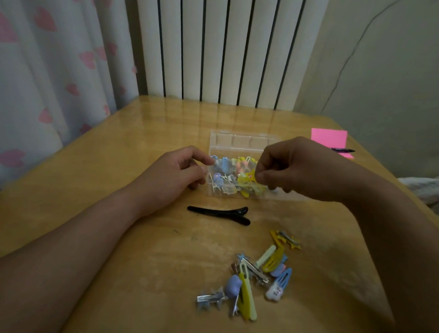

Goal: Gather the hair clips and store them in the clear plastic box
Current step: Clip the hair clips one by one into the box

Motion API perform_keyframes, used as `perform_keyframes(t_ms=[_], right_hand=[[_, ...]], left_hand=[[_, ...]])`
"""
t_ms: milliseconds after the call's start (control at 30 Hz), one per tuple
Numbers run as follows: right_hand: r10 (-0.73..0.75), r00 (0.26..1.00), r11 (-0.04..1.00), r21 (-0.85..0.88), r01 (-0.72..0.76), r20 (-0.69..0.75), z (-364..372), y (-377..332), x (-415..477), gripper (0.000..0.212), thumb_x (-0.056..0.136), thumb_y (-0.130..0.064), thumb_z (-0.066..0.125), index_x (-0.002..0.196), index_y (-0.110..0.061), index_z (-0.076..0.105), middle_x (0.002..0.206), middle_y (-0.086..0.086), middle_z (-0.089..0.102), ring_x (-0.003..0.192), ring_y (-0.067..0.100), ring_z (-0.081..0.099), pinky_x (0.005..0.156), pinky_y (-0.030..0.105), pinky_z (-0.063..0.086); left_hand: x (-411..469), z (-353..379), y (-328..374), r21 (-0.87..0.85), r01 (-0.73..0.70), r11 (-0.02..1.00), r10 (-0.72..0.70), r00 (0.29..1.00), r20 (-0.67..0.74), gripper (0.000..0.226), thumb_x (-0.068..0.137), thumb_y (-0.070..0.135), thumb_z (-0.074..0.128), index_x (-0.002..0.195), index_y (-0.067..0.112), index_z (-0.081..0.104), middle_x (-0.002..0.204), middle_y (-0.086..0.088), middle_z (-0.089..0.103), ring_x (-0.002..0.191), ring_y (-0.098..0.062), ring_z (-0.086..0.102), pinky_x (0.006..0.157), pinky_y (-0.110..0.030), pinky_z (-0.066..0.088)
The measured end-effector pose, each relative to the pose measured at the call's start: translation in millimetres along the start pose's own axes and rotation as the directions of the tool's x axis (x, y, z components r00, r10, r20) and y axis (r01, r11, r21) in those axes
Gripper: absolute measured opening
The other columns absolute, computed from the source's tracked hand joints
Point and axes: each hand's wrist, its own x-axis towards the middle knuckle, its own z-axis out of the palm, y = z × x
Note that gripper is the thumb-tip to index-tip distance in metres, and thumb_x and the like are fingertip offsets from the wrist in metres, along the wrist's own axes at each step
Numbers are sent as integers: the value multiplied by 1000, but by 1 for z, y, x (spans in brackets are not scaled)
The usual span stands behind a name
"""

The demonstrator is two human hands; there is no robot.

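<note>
My right hand (pixel 289 168) is pinching a small yellow clip (pixel 251 176) between thumb and forefinger, just over the open box (pixel 224 195). The box already has a good layer of coloured clips in it. My left hand (pixel 181 173) sits at the box's left end with its fingers curled onto the wall, steadying it as far as I can tell.

The rest of the loose clips (pixel 255 273) lie in a heap nearer to me, below my right wrist. A long black clip (pixel 223 214) lies alone between that heap and the box, just under my left hand.

I judge all of these to be light, stiff bits of plastic and metal that slip easily on the glossy table (pixel 112 158) and tangle in a pile. I'd take each one by its flat sides near the middle. The black one I'd grip along its body, not at the sprung tail. The box looks light enough to skid, so it's worth bracing.
</note>
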Motion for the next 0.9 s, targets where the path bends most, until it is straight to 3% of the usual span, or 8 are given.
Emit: perform_keyframes(t_ms=[133, 233, 333, 467, 633, 767, 900], right_hand=[[-40, 953, 998, -31, 52, 300, -1, -15, -7, 7, 95, -26, 77, 96, -33, 76, 88, -14, 76, 76, 5, 71, 71, 24, 60], [-21, 912, 993, -101, 69, 410, 6, -22, -8, 11, 94, -29, 79, 100, -36, 75, 90, -18, 75, 81, -1, 69, 74, 19, 55], [36, 909, 980, -191, 49, 416, 7, -20, -9, 10, 94, -27, 78, 98, -35, 75, 88, -20, 74, 78, -5, 67, 69, 16, 51], [198, 861, 957, -282, -67, 469, -1, -18, -15, 11, 96, -23, 76, 98, -33, 77, 89, -9, 79, 72, 2, 72, 64, 19, 58], [300, 852, 899, -425, -103, 428, -6, -23, -20, 15, 94, -32, 78, 108, -33, 71, 100, -6, 75, 76, 10, 74, 67, 25, 61], [448, 753, 857, -471, -207, 483, -5, -20, -20, 20, 94, -21, 78, 112, -24, 71, 108, 6, 72, 75, 12, 68, 58, 22, 58], [397, 750, 888, -427, -169, 529, -1, -16, -18, 14, 94, -12, 77, 105, -18, 72, 104, 8, 73, 73, 11, 68, 63, 26, 63]], left_hand=[[0, 0, 1, 8, -6, 1000, 6, 1000, -7, 19, 102, 12, 64, 115, 23, 74, 89, -16, 73, 75, -13, 66, 80, -23, 54], [0, 1, 1, 20, -2, 1000, 3, 1000, -15, 21, 101, 8, 63, 115, 20, 74, 84, -11, 72, 74, -12, 66, 77, -19, 53], [0, 1, 1, 20, 1, 1000, -1, 1000, -7, 22, 101, 7, 63, 116, 19, 73, 83, -5, 73, 75, -12, 66, 77, -18, 53], [0, 1, 1, 17, 6, 1000, -5, 1000, -3, 21, 102, 8, 63, 117, 19, 73, 86, -6, 73, 76, -13, 66, 79, -20, 54], [0, 0, 0, 11, 4, 1000, -4, 1000, 2, 21, 102, 9, 63, 117, 20, 73, 85, -4, 73, 76, -14, 66, 81, -23, 55], [1, 0, 0, 16, 3, 1000, -3, 1000, 2, 22, 101, 8, 63, 116, 22, 73, 85, -3, 74, 77, -13, 67, 81, -22, 55], [1, 1, 0, 2, 6, 1000, -6, 1000, 1, 22, 101, 7, 63, 115, 21, 73, 84, -5, 73, 75, -13, 66, 77, -19, 54]])
